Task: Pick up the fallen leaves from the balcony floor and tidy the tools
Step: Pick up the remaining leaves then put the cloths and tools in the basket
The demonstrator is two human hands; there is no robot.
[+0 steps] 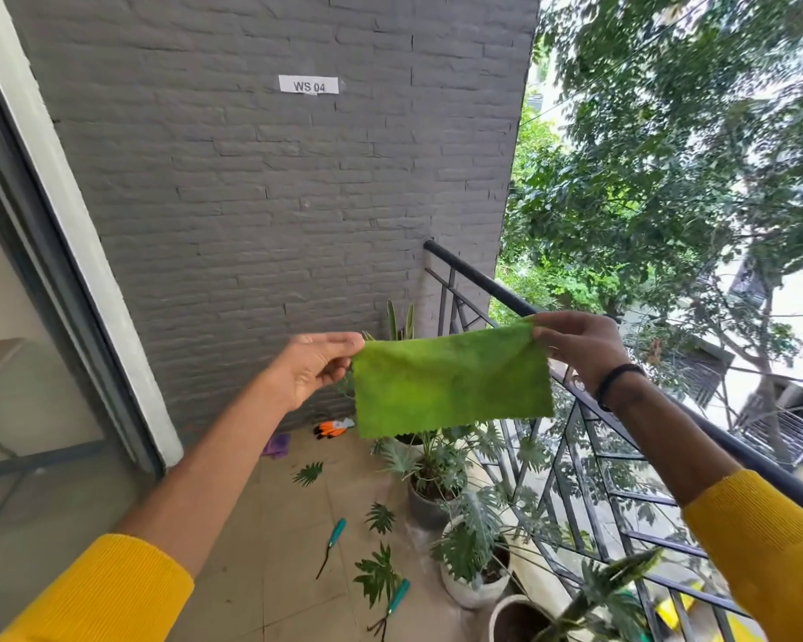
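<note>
Both hands, left hand (pixel 314 368) and right hand (pixel 576 347), pinch the top corners of a green cloth (pixel 450 382) held up at railing height, while fallen leaves (pixel 308 473) and teal-handled tools (pixel 330 546) lie uncollected on the balcony floor (pixel 270 549).

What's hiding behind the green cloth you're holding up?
The green cloth, pinched at its top corners by the left hand and right hand, covers part of the potted plants and railing. Spiky leaves peek above it. Anything else behind it is hidden.
</note>
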